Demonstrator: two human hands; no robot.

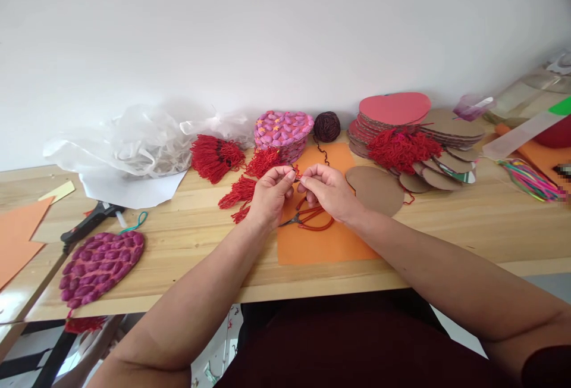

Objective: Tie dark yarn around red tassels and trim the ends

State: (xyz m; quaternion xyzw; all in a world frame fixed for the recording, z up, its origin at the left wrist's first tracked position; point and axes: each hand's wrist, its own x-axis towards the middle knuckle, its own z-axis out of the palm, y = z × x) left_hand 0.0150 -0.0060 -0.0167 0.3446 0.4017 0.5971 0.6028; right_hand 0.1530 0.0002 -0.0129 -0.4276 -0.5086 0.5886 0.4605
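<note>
My left hand (274,193) and my right hand (328,190) meet above an orange sheet (325,248). Both are closed, with thumbs and fingertips pinching a small piece of red yarn (298,172) between them. Red-handled scissors (314,218) lie on the sheet just below my hands. Red yarn tassels (238,193) lie close to the left of my left hand. A dark strand runs from a ball of dark yarn (327,127) down toward my fingers. Beside my right hand is a brown cardboard shape (377,190).
Purple-pink decorated hearts (284,129) are stacked near the wall. Another heart (102,263) and a black glue gun (91,221) lie left, near plastic bags (151,138). Stacked cardboard shapes (395,108), a red yarn bundle (404,149) and colourful cords (530,180) are right.
</note>
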